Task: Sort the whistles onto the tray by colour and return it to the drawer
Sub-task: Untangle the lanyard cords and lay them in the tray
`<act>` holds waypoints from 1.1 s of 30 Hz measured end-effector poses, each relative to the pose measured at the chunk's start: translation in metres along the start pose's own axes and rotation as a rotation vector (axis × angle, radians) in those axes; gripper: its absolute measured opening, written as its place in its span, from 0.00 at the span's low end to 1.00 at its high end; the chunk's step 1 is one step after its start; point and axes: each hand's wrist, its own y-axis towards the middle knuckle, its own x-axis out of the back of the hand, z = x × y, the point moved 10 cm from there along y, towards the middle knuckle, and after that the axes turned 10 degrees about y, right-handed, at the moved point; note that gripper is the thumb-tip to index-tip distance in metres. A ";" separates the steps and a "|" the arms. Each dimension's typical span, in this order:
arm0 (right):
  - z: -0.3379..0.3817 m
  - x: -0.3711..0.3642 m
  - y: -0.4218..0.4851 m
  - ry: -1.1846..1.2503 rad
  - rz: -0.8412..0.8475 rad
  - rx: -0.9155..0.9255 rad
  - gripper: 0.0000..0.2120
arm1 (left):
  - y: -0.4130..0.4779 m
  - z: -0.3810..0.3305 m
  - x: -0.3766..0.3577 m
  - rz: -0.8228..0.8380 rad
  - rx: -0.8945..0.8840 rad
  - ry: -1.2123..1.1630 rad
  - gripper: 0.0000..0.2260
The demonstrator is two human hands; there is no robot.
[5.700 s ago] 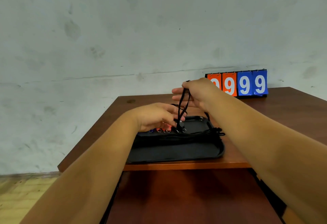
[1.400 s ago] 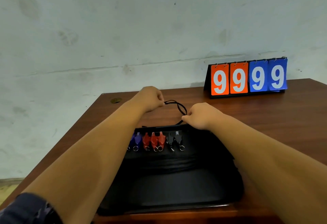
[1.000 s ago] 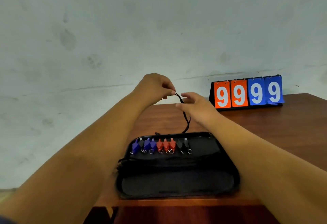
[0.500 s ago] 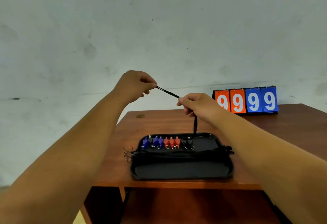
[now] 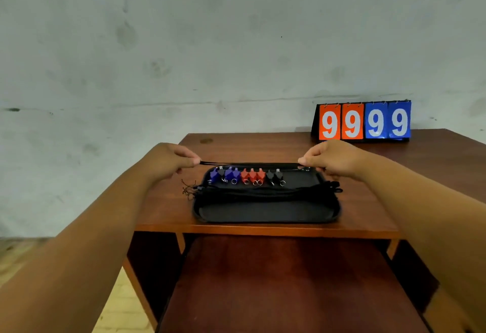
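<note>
left grip | right grip | both seemingly pinching cord | arms spread

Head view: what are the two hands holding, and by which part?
A black cord, stretched level over the far side of the tray. The left hand pinches its left end, the right hand its right end.

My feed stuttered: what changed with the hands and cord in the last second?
The left hand moved left and the right hand right, stretching the thin black lanyard cord level above the far edge of the black rectangular tray. Both still pinch it. The row of blue, red and black whistles stayed put.
</note>
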 end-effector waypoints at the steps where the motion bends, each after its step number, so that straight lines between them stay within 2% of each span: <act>1: -0.006 -0.001 0.000 -0.024 -0.004 -0.004 0.12 | -0.002 0.004 -0.007 0.022 0.007 -0.002 0.03; 8: -0.027 -0.009 0.005 -0.072 -0.032 -0.020 0.10 | 0.001 0.024 -0.032 0.113 0.018 0.083 0.02; 16: -0.045 -0.014 0.004 -0.076 0.009 -0.070 0.06 | 0.000 0.034 -0.046 0.178 0.025 0.190 0.03; 21: -0.055 -0.007 0.004 -0.103 -0.018 -0.089 0.10 | -0.001 0.032 -0.046 0.198 -0.001 0.224 0.03; 23: -0.056 -0.002 0.004 -0.119 -0.065 -0.078 0.14 | 0.003 0.032 -0.042 0.164 -0.003 0.219 0.05; 26: -0.060 0.007 0.007 -0.117 -0.182 -0.082 0.14 | 0.008 0.035 -0.037 0.065 0.027 0.240 0.14; 29: -0.075 0.013 0.013 -0.142 -0.241 -0.217 0.16 | 0.012 0.041 -0.045 0.032 0.110 0.297 0.20; 33: -0.090 0.009 0.012 -0.121 -0.250 -0.372 0.12 | 0.021 0.052 -0.060 0.052 0.235 0.293 0.25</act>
